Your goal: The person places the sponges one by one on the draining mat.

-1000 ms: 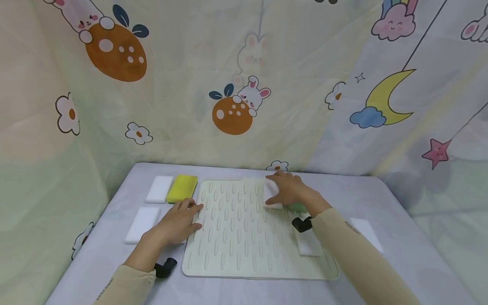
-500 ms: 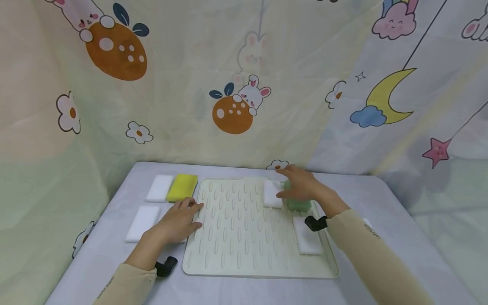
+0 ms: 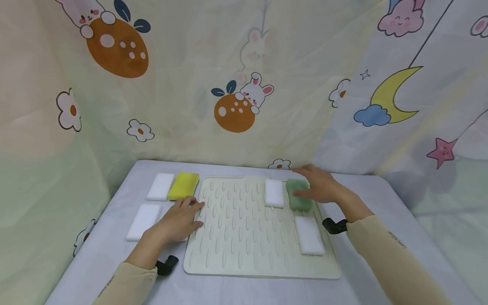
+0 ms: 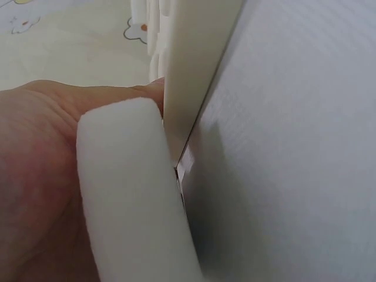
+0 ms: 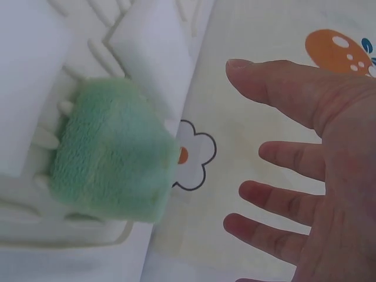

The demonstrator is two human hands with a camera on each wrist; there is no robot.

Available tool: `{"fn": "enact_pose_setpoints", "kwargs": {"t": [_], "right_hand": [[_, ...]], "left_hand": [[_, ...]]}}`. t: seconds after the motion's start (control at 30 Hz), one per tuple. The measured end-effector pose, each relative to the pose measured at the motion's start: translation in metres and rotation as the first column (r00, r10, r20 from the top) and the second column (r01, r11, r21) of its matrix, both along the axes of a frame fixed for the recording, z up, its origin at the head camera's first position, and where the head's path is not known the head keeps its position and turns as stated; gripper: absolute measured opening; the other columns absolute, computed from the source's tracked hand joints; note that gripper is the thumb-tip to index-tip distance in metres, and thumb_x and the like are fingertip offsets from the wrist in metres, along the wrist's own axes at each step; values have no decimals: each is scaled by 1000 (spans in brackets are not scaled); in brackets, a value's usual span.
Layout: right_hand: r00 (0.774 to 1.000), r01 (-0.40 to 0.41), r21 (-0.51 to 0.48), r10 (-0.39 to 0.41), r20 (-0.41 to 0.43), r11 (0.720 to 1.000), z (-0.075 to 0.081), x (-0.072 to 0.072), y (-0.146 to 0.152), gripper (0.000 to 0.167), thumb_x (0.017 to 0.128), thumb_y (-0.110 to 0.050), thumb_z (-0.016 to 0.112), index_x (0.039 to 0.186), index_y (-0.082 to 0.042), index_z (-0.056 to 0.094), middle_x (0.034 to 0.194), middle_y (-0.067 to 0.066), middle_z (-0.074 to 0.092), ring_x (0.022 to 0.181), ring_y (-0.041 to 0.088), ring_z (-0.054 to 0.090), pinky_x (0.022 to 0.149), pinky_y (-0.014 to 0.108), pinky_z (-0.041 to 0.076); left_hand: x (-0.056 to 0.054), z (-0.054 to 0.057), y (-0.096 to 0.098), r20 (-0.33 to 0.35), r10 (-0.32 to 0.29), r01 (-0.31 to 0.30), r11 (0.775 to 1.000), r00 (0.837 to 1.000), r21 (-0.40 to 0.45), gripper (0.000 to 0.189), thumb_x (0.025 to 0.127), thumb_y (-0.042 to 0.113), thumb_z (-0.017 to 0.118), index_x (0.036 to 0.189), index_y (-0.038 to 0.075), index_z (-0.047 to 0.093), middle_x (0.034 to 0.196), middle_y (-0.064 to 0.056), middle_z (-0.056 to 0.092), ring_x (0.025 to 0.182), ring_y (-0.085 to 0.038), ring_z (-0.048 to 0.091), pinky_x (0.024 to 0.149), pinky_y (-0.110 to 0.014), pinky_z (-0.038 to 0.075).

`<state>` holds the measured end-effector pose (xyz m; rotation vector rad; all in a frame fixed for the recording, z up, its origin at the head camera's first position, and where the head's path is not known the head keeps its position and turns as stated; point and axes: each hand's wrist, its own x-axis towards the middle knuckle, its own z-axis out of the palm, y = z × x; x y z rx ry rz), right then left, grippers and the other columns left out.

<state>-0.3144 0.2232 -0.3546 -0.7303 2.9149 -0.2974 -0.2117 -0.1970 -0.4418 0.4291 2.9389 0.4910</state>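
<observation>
A cream ridged mat [image 3: 236, 237] lies on the table. My left hand [image 3: 177, 222] rests at its left edge, fingertips and thumb touching the rim. In the left wrist view, a white sponge block [image 4: 126, 182] sits beside that palm. My right hand [image 3: 320, 186] hovers with spread fingers over the mat's far right corner, partly covering a green sponge [image 3: 299, 202]. The right wrist view shows a gap between its fingers and the green sponge. Left of that sponge lies a small white sponge block [image 3: 274, 193]; a larger white block [image 3: 309, 236] lies nearer me on the mat.
Left of the mat lie a yellow sponge [image 3: 184, 186], a white block [image 3: 161, 187] beside it and another white block [image 3: 143, 222] nearer me. A printed cloth wall [image 3: 175, 106] rises behind the table and at both sides.
My right hand has moved off the small white block to the right, past the green sponge, uncovering both white blocks on the mat. The left hand stays at the mat's edge.
</observation>
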Motion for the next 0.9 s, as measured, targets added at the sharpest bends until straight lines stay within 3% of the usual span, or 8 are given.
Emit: {"fn": "enact_pose_setpoints", "kwargs": {"t": [0.9], "right_hand": [[997,59,52,-61,37,997,-2,13,42,83,93,-46,75,157,-5,42,153,28,42,139,50,43,103,71,42]], "left_hand": [[-1,-2,-1,-11,8,-8,1000,1000,-12,61,100,27,69,153,5,50,147,-19,43,136,-40,39,115,-57,37]]}}
